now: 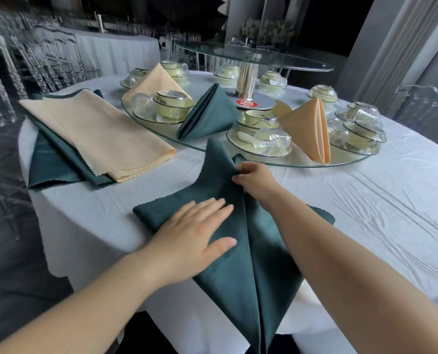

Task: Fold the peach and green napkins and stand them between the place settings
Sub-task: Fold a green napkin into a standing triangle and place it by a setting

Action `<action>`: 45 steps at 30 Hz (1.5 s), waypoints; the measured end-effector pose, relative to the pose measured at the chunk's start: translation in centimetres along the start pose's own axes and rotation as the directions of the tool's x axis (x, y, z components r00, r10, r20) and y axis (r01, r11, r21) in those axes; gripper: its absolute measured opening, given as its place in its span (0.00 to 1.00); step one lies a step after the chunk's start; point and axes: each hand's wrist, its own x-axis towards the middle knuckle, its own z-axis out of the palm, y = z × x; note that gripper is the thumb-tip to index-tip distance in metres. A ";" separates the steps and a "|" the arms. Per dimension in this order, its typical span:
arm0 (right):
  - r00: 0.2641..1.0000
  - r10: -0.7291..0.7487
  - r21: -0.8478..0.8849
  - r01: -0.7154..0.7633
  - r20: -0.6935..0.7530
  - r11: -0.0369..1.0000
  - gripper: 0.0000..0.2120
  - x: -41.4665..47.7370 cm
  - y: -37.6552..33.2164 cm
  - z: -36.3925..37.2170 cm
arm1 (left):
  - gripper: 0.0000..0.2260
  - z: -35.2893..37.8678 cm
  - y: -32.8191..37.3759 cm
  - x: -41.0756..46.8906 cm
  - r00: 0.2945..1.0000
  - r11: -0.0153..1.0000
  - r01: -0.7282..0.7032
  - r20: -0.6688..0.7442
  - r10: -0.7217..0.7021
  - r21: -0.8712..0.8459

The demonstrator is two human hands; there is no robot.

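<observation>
Mid-fold on a green napkin [241, 264] lying on the surface [366, 213] near the front edge: left hand [189, 233] presses it flat w/ straight fingers, grip released, while right hand [253, 180] has its grip pinching a raised pleat at the far end. Nxt move, I'd judge, calls for laying that pleat to the centre crease & pinning it before standing the napkin up. Count: 3 stand on the glass turntable [159, 130], i.e. green cone [207, 113], near peach cone [307, 126] & far peach cone [156, 80]; 1 flat stack [97, 131] at left; approx. 9 settings [260, 146].
</observation>
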 end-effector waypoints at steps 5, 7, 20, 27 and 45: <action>0.999 0.019 -0.076 -0.023 -0.047 0.997 0.07 0.7 0.2 0.2 | 0.26 0.9 1.5 0.8 0.994 0.999 0.048 0.097 -0.048 0.009; 0.997 0.002 -0.150 -0.013 -0.074 0.989 0.08 1.1 0.3 0.4 | 0.25 1.1 1.5 1.0 0.991 0.998 0.057 0.116 -0.061 0.035; 0.991 -0.027 -0.419 -0.030 -0.130 0.907 0.09 0.8 1.2 -2.1 | 0.21 -0.5 0.7 6.2 0.994 0.989 -0.107 0.010 0.107 0.099; 0.997 -0.054 -0.374 0.028 -0.061 0.927 0.07 -1.0 2.8 -2.1 | 0.15 -0.8 -1.9 10.2 0.988 0.976 -0.154 0.044 0.149 0.154; 0.997 -0.057 -0.583 0.020 -0.046 0.812 0.07 -0.8 2.9 -1.3 | 0.22 -2.2 -1.3 8.9 0.997 0.997 0.077 0.004 -0.077 0.002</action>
